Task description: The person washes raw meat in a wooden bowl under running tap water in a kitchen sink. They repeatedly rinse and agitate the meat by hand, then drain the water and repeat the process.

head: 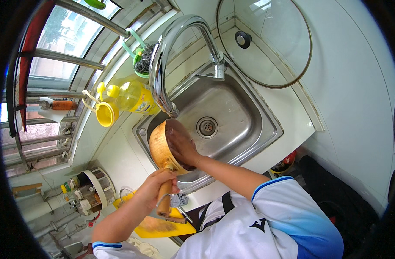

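Note:
A saucepan with a golden outside (159,147) is tilted over the left part of the stainless steel sink (239,110), its mouth towards the drain. My left hand (160,183) grips its wooden handle (164,197). Inside the dark bowl of the pan is my right hand (184,149), reaching in over the near rim; its fingertips are hard to make out, and whether it holds anything does not show. Just above the pan's rim ends the spout of the chrome faucet (173,111). The drain strainer (207,127) lies uncovered right of the pan.
Behind the sink lean a yellow-labelled dish soap bottle (142,98), a yellow cup (106,114) and a green holder with a steel scourer (144,61). A glass lid (268,61) stands at the back right corner. A yellow cutting board (165,226) lies at lower left.

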The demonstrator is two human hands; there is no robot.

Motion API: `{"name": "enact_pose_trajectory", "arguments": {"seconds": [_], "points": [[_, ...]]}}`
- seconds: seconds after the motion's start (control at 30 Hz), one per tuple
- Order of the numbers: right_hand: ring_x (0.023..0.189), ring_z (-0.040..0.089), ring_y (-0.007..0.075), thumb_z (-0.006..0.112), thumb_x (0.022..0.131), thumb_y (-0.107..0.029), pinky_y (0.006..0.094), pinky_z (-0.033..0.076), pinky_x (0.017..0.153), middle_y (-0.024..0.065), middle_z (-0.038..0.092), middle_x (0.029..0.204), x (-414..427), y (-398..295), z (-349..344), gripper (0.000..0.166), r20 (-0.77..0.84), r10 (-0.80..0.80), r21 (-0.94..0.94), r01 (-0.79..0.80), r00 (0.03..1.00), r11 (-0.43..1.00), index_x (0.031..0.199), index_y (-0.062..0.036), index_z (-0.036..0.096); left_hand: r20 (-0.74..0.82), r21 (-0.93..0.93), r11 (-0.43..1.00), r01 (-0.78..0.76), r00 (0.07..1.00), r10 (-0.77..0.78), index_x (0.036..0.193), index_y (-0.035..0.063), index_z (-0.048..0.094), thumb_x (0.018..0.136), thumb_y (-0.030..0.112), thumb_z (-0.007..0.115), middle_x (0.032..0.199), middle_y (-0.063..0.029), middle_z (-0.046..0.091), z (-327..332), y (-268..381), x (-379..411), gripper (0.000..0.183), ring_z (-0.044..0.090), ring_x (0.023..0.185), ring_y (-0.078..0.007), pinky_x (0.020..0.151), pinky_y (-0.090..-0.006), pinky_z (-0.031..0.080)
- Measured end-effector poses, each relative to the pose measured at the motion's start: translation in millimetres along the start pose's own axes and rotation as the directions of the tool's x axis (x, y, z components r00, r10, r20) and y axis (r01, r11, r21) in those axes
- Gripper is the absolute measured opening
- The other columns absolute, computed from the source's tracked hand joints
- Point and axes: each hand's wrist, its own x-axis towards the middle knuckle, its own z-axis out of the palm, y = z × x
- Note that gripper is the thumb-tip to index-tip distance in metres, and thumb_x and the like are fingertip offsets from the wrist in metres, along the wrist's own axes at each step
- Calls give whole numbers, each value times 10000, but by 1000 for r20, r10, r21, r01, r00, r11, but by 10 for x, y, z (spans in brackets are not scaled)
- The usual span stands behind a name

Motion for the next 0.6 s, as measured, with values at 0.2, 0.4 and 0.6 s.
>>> {"name": "enact_pose_trajectory", "arguments": {"seconds": [0.2,0.4,0.6], "points": [[1099,469,357,642,750,-327,432,395,919,197,493,1168,150,18,-342,510,128,-162,-182,184,978,966,1200,-118,524,305,-421,901,-105,919,250,1048,-15,463,794,114,502,662,18,423,-330,-502,280,287,386,462,-57,579,-216,401],[849,583,313,642,744,-345,415,461,798,129,604,922,369,-241,-804,356,107,-302,-354,320,947,879,961,-64,620,478,-509,858,-70,806,349,1072,17,423,735,134,611,666,-21,435,-311,-1112,587,403,418,474,-105,617,-292,415],[817,574,363,550,822,-328,463,459,693,183,591,833,63,-233,-534,315,548,-97,-186,234,831,954,778,-20,596,445,-477,865,-158,805,392,1070,20,415,744,137,602,657,-26,437,-232,-1180,675,394,428,490,-114,614,-294,420]]}}
